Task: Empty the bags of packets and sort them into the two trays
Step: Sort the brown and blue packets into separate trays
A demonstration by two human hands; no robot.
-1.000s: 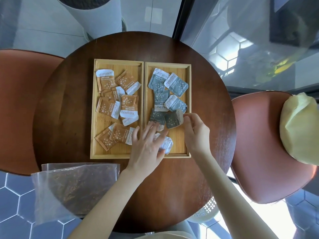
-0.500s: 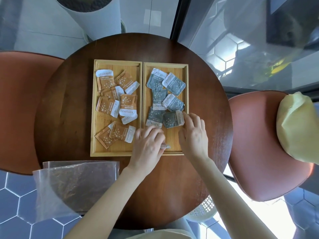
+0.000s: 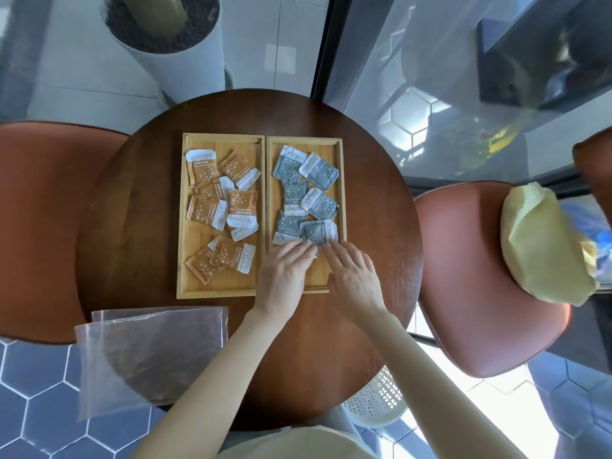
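Observation:
Two wooden trays lie side by side on the round table. The left tray (image 3: 215,292) holds several orange packets (image 3: 208,212). The right tray (image 3: 304,141) holds several grey-blue packets (image 3: 290,167). My left hand (image 3: 285,270) and my right hand (image 3: 355,277) lie flat, side by side, over the near end of the right tray. Their fingertips touch the near edge of the closest grey-blue packet (image 3: 318,230). A sliver of another packet shows between the fingers; the rest is hidden. Two empty clear plastic bags (image 3: 149,354) lie overlapped at the table's near left edge.
Orange chairs stand left (image 3: 39,226) and right (image 3: 480,279) of the table, the right one carrying a yellow bundle (image 3: 543,246). A white planter (image 3: 172,51) stands beyond the table. A white perforated basket (image 3: 376,402) sits under the near right edge. Glass panels rise at the back right.
My left hand has slid from the right tray's near left corner farther into the tray, flattening out. My right hand has drawn in beside it. The packet under my left hand is now almost hidden.

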